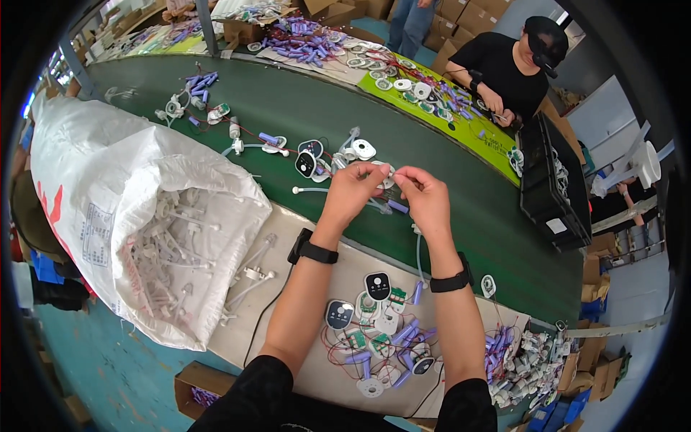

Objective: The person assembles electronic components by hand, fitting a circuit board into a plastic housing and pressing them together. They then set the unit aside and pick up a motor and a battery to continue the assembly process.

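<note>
Over the near side of the green conveyor belt, my left hand and my right hand meet with closed fingertips. Between them is a small white plastic part, mostly covered by the fingers. A purple cylindrical battery and a clear tube show just beneath, but I cannot tell whether they join the part. Close to my left hand lie a black-faced oval module and a white module with a dark dot. A white tube with a round end points left from that hand.
A large white woven sack of clear plastic fittings stands open at left. Circuit boards, wires and batteries lie on the beige tabletop between my forearms. Across the belt, a person handles parts near a black crate.
</note>
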Demonstrator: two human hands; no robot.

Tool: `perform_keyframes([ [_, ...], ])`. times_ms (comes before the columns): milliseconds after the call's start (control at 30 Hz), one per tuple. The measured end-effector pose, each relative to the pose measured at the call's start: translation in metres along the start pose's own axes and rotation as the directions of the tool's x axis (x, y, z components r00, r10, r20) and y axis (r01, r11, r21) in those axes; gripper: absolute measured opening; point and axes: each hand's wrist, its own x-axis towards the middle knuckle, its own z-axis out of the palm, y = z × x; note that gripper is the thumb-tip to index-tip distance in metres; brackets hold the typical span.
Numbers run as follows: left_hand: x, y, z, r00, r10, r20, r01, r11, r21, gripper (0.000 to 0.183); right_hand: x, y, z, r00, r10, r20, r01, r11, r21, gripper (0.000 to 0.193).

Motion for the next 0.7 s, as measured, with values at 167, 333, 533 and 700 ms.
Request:
perform_keyframes([
  [167, 0.002, -0.005, -0.003, 0.999, 0.039, 0.008, -0.039, 0.999, -0.008, 0.027, 0.001, -0.001, 0.003, 1.000, 0.030, -0.001, -0.030, 0.999, 0.041, 0.018],
  [333, 0.004, -0.008, -0.007, 0.998, 0.062, 0.023, -0.063, 0.998, 0.028, 0.026, 0.001, -0.005, 0.006, 0.999, 0.034, 0.022, -0.034, 0.999, -0.002, 0.017],
  [533, 0.005, -0.005, -0.008, 0.999, 0.005, 0.033, -0.009, 0.994, 0.106, 0.022, 0.003, -0.004, 0.003, 0.978, -0.201, 0.052, 0.207, 0.948, -0.240, 0.012],
  [700, 0.001, 0.001, -0.008, 1.000, 0.020, -0.002, -0.020, 0.977, -0.211, 0.027, 0.006, 0.005, 0.006, 0.956, -0.290, -0.054, 0.259, 0.914, -0.313, 0.010],
])
